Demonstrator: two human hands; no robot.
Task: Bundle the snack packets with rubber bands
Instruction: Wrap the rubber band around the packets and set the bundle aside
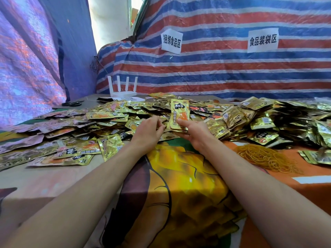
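Right hand (193, 131) pinches a packet stack (179, 113) upright; left hand (148, 130) fingertips vanish among loose packets (111, 145), grip unclear.

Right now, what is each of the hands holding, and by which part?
The right hand grips a stack of snack packets by its lower end, thumb on the front. The left hand touches the pile; any hold cannot be told.

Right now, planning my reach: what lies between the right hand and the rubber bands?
Head view: only bare orange cloth separates the right hand from the rubber bands.
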